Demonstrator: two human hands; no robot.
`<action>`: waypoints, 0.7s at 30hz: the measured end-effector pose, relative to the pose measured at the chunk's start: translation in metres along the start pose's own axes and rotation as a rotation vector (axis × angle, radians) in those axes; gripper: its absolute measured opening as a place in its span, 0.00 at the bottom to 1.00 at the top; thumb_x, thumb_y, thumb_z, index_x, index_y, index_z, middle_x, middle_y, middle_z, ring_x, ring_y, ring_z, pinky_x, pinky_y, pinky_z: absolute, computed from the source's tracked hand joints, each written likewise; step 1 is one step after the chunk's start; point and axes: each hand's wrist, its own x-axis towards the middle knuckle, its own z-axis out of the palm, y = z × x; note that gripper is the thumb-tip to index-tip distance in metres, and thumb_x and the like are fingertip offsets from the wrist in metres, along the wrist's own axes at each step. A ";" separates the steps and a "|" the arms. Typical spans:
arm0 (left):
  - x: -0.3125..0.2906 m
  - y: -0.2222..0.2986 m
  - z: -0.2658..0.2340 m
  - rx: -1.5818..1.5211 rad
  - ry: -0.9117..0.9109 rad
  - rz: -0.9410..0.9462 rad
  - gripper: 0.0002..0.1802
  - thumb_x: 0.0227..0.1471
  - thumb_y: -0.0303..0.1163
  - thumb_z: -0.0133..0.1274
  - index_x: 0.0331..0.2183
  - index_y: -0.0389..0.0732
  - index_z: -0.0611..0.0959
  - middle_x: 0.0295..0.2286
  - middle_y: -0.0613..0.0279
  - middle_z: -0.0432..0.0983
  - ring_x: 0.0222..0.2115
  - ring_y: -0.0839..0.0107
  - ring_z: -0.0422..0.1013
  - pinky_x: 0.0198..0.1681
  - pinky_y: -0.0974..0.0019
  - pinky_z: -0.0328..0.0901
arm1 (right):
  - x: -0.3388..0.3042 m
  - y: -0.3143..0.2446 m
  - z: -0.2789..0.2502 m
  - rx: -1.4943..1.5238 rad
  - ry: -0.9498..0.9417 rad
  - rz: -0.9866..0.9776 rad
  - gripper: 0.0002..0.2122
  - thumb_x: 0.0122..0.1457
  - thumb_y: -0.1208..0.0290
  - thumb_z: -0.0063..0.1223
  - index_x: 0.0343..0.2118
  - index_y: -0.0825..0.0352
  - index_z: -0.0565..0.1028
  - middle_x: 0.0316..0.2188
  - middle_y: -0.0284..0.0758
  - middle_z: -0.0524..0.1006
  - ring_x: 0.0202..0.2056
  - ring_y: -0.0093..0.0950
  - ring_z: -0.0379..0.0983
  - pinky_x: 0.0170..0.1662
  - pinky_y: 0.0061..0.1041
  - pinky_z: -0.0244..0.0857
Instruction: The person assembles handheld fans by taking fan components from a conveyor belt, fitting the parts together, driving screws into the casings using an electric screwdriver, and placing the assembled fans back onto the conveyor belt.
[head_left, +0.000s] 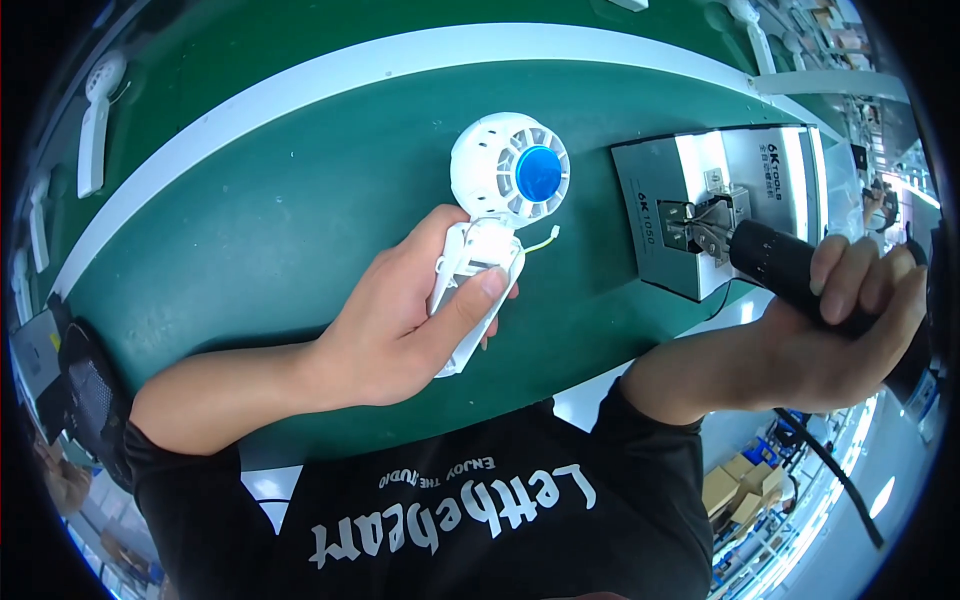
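My left hand [415, 315] is wrapped round the handle of a white handheld fan [483, 165] over the middle of the bench, thumb on the handle's front. A round blue disc [538, 174] covers the centre of the fan's slotted head. From the open-looking handle a thin pale wire [541, 244] with a small white plug sticks out to the right. At the right, my right hand [850, 320] grips a black electric screwdriver [775, 262]. Its front end points at the metal outlet [712, 228] of a screw feeder box [745, 155]; whether they touch I cannot tell.
The green bench mat [270, 240] is crossed by a curved white strip [390, 62] on the far side. More white fans, one upright at far left [96, 125], lie beyond it. A dark cable [835, 475] hangs at lower right, above cardboard boxes [738, 485].
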 end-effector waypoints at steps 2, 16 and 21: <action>0.000 -0.002 -0.001 -0.050 0.010 0.007 0.16 0.62 0.35 0.43 0.47 0.36 0.65 0.33 0.61 0.71 0.27 0.77 0.70 0.28 0.71 0.66 | 0.003 -0.003 -0.006 0.313 -0.046 0.130 0.11 0.62 0.69 0.43 0.23 0.62 0.60 0.17 0.26 0.59 0.12 0.16 0.55 0.17 0.19 0.51; 0.003 -0.002 -0.001 -0.110 0.030 0.008 0.14 0.62 0.34 0.43 0.44 0.36 0.66 0.32 0.62 0.72 0.26 0.78 0.70 0.28 0.72 0.67 | -0.057 -0.022 0.051 0.823 -0.106 0.164 0.09 0.57 0.71 0.49 0.23 0.61 0.62 0.18 0.24 0.62 0.16 0.15 0.61 0.24 0.15 0.58; 0.005 -0.001 -0.003 -0.110 0.015 0.006 0.13 0.61 0.34 0.44 0.44 0.36 0.66 0.32 0.62 0.72 0.26 0.78 0.70 0.28 0.73 0.66 | -0.057 -0.020 0.057 0.750 -0.141 0.146 0.10 0.58 0.71 0.49 0.23 0.60 0.61 0.18 0.24 0.62 0.16 0.14 0.62 0.23 0.16 0.58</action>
